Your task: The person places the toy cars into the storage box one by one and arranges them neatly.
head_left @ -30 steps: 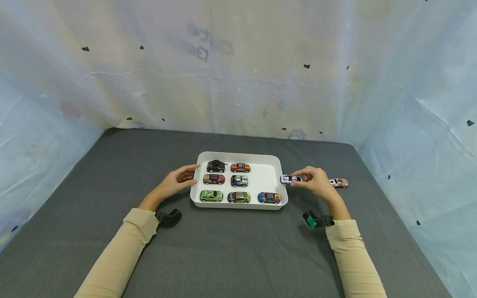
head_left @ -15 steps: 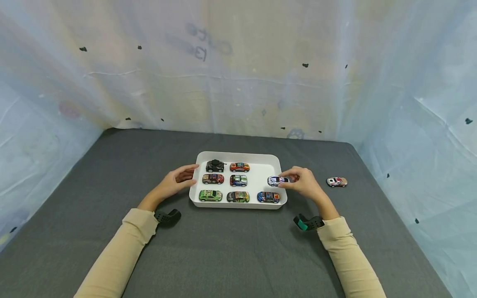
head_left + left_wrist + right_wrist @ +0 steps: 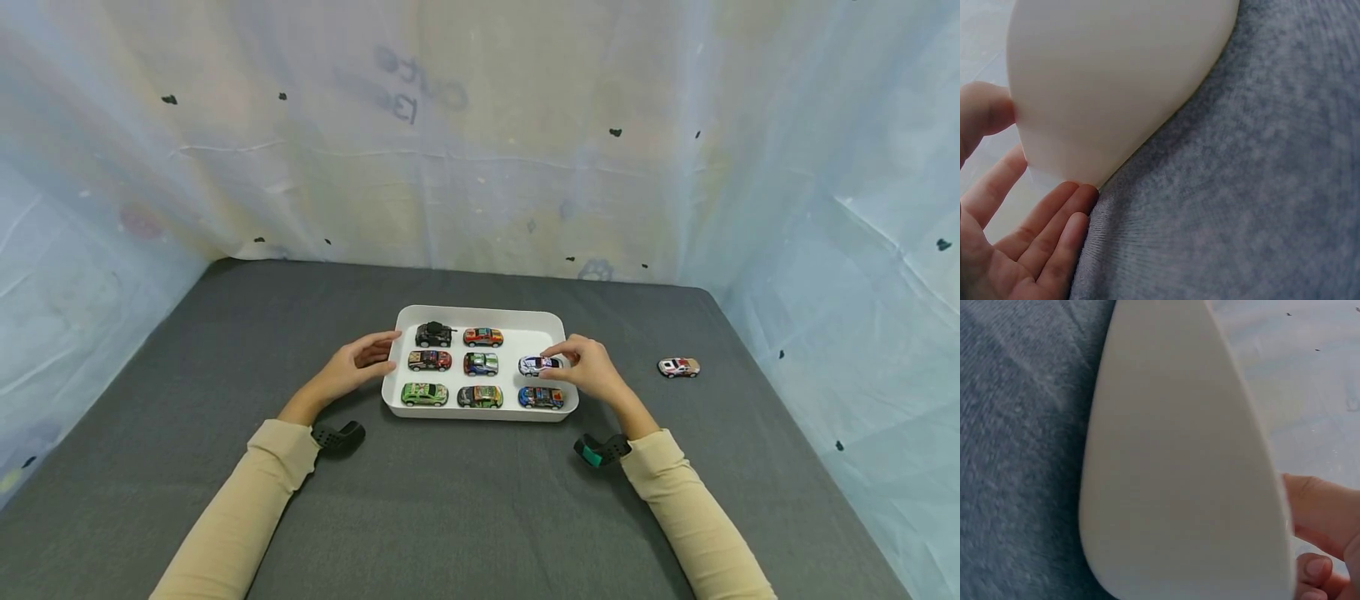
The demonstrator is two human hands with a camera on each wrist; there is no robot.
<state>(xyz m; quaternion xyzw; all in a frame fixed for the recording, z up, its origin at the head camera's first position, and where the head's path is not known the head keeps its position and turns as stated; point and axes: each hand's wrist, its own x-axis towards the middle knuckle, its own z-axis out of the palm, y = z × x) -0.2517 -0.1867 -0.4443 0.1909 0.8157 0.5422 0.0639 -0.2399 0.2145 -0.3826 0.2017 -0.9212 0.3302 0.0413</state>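
Note:
A white tray (image 3: 525, 322) stands on the dark grey cloth with several toy cars set out in rows. My right hand (image 3: 591, 368) reaches over the tray's right side and pinches a white and purple toy car (image 3: 532, 365) between thumb and fingers. This car is in the right column, behind a blue toy car (image 3: 541, 397). My left hand (image 3: 351, 364) is at the tray's left edge. In the left wrist view its fairly straight fingers (image 3: 1041, 240) touch the tray's outer wall (image 3: 1110, 81). The tray wall (image 3: 1179, 456) hides the held car in the right wrist view.
One white and red toy car (image 3: 678, 367) lies on the cloth (image 3: 480, 508) right of the tray. Inside the tray, a black toy vehicle (image 3: 434, 335) is at back left and a green car (image 3: 424, 394) at front left. A pale plastic sheet (image 3: 480, 167) stands behind.
My right hand has carried the white and purple car leftward, from over the tray's right rim into the right column. The left hand has stayed at the tray's edge.

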